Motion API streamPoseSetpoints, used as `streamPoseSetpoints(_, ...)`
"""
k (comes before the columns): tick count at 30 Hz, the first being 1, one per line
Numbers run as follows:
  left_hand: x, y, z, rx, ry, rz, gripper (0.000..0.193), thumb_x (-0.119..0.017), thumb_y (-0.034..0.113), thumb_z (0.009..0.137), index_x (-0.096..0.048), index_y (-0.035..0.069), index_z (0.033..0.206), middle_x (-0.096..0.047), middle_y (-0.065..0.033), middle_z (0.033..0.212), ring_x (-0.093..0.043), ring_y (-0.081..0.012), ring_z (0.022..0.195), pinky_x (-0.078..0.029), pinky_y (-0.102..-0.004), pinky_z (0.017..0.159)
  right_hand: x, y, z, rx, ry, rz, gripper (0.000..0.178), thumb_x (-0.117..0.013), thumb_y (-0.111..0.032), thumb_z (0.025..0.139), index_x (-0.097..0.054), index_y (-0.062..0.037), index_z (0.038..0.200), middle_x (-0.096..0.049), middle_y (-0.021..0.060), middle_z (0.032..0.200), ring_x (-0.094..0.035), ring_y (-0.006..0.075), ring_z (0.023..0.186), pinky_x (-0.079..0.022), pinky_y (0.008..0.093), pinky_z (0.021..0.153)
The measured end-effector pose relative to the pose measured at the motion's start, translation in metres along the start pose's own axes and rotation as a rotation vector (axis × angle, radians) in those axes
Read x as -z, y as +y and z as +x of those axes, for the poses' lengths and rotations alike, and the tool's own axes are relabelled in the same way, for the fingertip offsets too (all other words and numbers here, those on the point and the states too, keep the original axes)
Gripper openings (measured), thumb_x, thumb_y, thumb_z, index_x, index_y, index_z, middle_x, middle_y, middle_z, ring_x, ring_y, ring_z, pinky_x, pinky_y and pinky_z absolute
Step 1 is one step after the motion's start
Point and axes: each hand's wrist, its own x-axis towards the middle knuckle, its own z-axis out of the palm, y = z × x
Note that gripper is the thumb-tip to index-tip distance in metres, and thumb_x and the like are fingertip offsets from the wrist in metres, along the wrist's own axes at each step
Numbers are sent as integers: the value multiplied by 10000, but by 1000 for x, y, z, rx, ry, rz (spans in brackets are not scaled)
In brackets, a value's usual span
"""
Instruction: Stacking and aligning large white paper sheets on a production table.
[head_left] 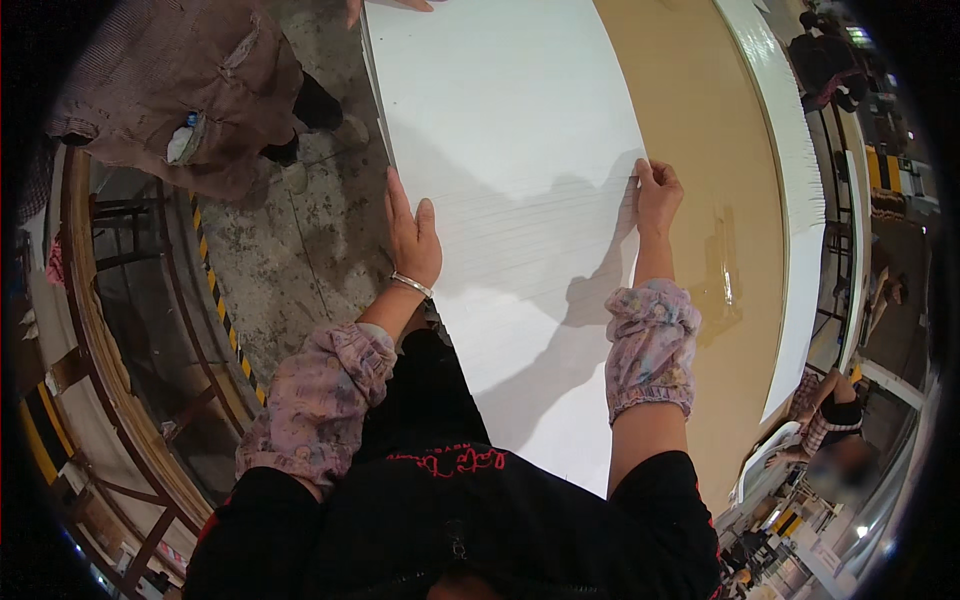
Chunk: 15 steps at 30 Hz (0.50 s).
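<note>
A large white sheet (500, 120) lies in front of me on top of a brown board (700, 130), covering its left part. My left hand (415, 235) rests at the sheet's left edge, fingers stretched out and thumb apart, with a bracelet at the wrist. At the sheet's right edge my right hand (658, 190) pinches the border between thumb and curled fingers. Faint parallel lines cross the sheet between my hands, and my arms' shadow falls over it. Another person's hand (400, 4) touches the far end of the sheet.
A co-worker in a brown apron (190, 90) stands at the far left on the concrete floor (290, 235). White layered material (785, 150) edges the board's right side. Metal racks (150, 330) stand left, beside black-and-yellow floor tape (215, 300). Another person (835, 420) works at the right.
</note>
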Motion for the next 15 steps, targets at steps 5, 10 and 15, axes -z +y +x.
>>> streamPoseSetpoints(5,0,0,-1,20,6,33,569,-409,146,927,-139,-29,1397,-214,-237,1425,-234,-337,1320,-211,-367,1074,-2,3,0,23,24,6,145,-668,-98,788,-649,6,888,-536,-20,645,-450,60,588,-386,209,543)
streamPoseSetpoints(10,-1,2,-4,-6,40,26,579,-431,120,916,-142,-29,1396,-235,-232,1424,-240,-327,1324,-209,-357,1075,-6,1,-2,82,-5,37,198,-663,-88,789,-662,-15,973,-542,7,699,-489,91,631,-427,218,595)
streamPoseSetpoints(15,-2,6,-4,-3,33,-30,587,-431,101,903,-138,-31,1395,-217,-233,1430,-222,-332,1332,-204,-358,1080,-1,11,1,234,78,-240,236,-672,-93,783,-656,-12,1005,-555,85,935,-541,145,783,-477,274,702)
